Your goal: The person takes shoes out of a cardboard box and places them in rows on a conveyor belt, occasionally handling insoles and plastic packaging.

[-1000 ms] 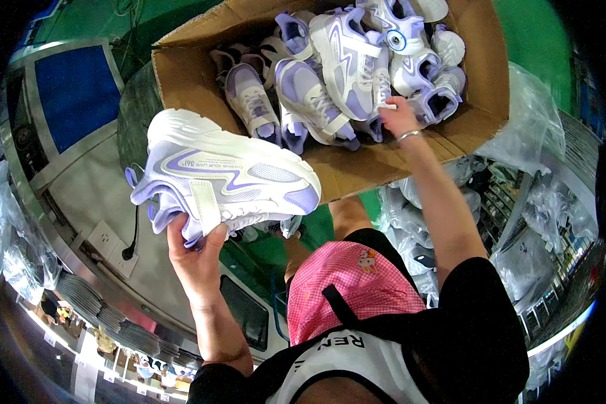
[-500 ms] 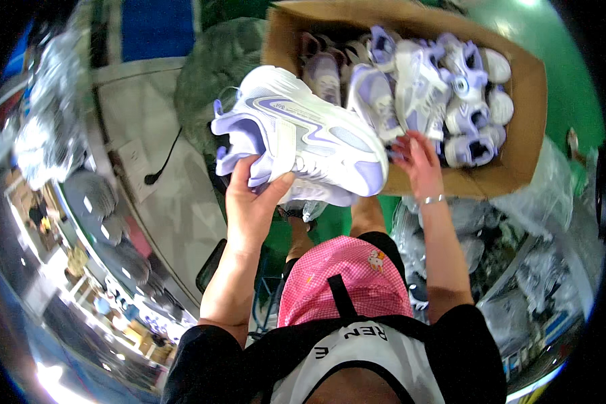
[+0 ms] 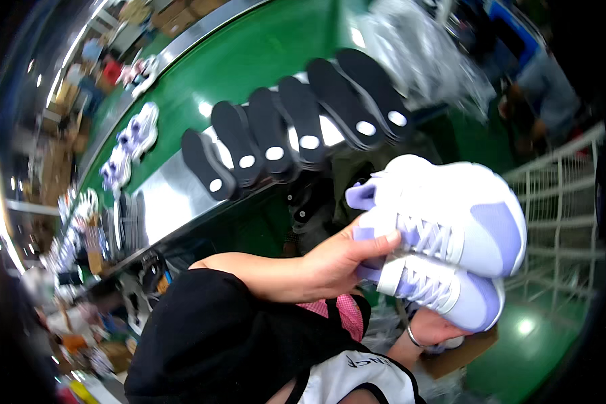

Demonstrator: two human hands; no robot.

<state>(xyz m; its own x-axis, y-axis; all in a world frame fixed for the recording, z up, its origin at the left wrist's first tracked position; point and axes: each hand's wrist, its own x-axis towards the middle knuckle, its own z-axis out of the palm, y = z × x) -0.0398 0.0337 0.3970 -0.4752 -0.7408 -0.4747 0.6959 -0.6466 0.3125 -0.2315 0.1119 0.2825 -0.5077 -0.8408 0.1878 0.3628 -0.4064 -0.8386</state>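
A pair of white and lavender sneakers, the upper sneaker (image 3: 444,209) overlapping the lower sneaker (image 3: 444,286), is gripped at the heel openings by my left hand (image 3: 343,259). Its thumb presses over the collar, while the other fingers are mostly hidden behind the shoes. Both toes point right. Below the lower sneaker is my right hand (image 3: 432,328), with a bracelet at the wrist. Its fingers pass out of sight behind the shoe, so I cannot tell whether they grip anything. Part of another pale shoe (image 3: 450,343) shows beside it, near the cardboard box (image 3: 461,357).
Stacks of black insoles (image 3: 299,121) with white oval spots line the metal edge of a green conveyor belt (image 3: 249,54). More sneakers (image 3: 131,145) sit on the belt at left. Clear plastic bags (image 3: 424,54) lie at the far end. At right stands a white wire rack (image 3: 559,215).
My view has swung from the box of shoes to the belt with the insoles. My left hand still holds the sneakers, now at the right. My right hand is now partly hidden below them.
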